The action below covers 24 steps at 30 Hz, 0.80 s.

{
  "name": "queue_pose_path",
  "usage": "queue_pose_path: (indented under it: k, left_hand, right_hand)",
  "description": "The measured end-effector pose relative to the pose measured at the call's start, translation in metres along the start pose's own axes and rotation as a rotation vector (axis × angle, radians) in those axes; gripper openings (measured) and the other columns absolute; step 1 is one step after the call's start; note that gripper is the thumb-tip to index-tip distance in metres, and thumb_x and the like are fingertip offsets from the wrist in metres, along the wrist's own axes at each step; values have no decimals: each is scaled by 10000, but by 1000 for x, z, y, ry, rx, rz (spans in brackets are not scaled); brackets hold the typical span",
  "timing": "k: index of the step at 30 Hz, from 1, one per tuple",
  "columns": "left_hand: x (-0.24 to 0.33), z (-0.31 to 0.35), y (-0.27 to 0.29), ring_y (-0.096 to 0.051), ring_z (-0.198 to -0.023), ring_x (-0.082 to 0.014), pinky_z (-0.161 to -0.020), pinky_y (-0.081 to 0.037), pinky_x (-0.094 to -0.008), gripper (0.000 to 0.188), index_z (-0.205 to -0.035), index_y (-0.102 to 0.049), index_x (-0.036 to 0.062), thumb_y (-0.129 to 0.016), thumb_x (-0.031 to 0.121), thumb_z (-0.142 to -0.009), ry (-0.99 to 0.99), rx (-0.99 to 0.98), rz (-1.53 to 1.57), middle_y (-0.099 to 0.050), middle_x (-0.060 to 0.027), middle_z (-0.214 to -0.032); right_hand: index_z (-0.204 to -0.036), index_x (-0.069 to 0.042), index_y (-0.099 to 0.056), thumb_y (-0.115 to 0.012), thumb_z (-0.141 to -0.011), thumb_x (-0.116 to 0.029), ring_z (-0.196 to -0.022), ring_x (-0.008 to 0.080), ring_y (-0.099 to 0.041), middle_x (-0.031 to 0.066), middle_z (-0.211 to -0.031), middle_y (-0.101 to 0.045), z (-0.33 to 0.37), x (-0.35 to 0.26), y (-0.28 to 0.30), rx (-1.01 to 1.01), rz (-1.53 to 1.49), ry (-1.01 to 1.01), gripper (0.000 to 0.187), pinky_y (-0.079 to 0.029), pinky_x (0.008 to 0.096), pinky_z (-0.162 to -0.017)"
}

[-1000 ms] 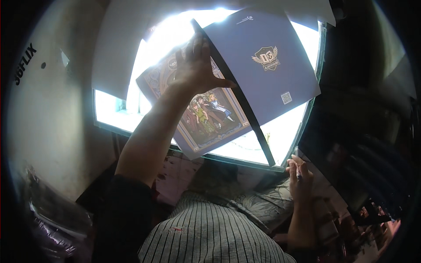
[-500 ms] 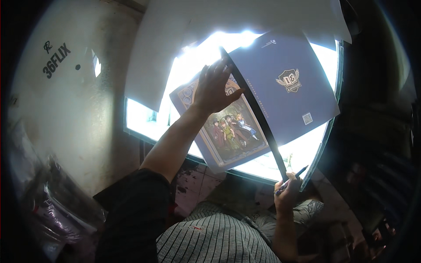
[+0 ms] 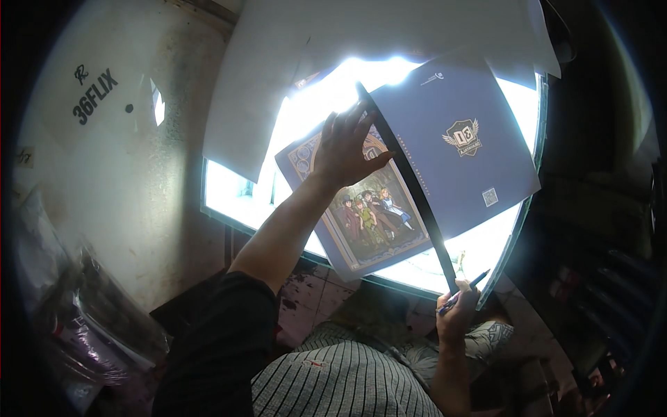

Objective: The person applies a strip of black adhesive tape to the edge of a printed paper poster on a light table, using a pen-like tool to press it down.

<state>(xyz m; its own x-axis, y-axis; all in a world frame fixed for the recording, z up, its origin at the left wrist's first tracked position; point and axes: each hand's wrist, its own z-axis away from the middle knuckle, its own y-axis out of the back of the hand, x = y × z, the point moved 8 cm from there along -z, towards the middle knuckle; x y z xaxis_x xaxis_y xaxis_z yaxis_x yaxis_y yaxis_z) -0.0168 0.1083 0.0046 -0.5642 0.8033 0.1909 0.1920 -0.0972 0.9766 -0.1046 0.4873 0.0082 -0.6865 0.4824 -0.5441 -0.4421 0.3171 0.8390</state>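
Printed cover on glowing table; tiled floor below

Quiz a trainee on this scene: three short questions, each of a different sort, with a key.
1. Which hand holds the pen?
2. True or false: the black strip lies underneath the printed sheet.
3. What is the printed sheet lying on?
A. A wicker tray
B. A glowing table
C. A folded towel

Key
1. The right hand.
2. False: the black strip lies across the top of the printed sheet.
3. B
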Motion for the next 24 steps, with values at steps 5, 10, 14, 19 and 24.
queue_pose_path:
  k: [5, 10, 14, 19, 24]
  left_hand:
    - [1, -3, 1, -319, -1448, -367, -1174, -217, -625, 858, -1441, -423, 78, -699, 617, -834, -11, 24, 44, -382, -194, -1504]
    - [-3, 0, 2, -322, -1445, -366, -1172, -220, -623, 861, -1437, -427, 74, -701, 620, -831, -4, 16, 30, -384, -197, -1502]
    - [-3, 1, 2, -332, -1437, -381, -1168, -231, -614, 875, -1435, -432, 71, -715, 622, -818, -23, 29, 13, -393, -217, -1491]
    - [12, -22, 8, -356, -1397, -435, -1129, -283, -594, 907, -1409, -455, 44, -810, 553, -747, 59, -163, 217, -404, -254, -1463]
    - [3, -12, 4, -246, -1469, -435, -1146, -199, -658, 978, -1430, -425, 27, -779, 638, -754, 47, -97, 121, -303, -271, -1544]
  right_hand:
    - [-1167, -17, -540, -622, -762, 50, -968, 417, -572, 224, -1039, -579, -1, 1, 3, 6, -3, -9, 419, -473, 523, -863]
    - [-1164, -18, -540, -628, -761, 50, -970, 418, -572, 222, -1038, -580, 0, -1, -1, -11, -17, -29, 419, -474, 523, -860]
    - [-1164, -23, -544, -634, -752, 59, -966, 414, -571, 220, -1038, -580, 0, -5, -1, 8, -14, -17, 429, -474, 518, -863]
    - [-1159, -39, -560, -662, -717, 66, -931, 379, -581, 185, -1014, -604, 1, 7, 4, -13, -14, -66, 465, -476, 488, -833]
    - [-1132, -49, -581, -693, -710, 56, -825, 331, -571, 150, -955, -620, -9, -3, 8, 41, -71, -67, 450, -475, 452, -767]
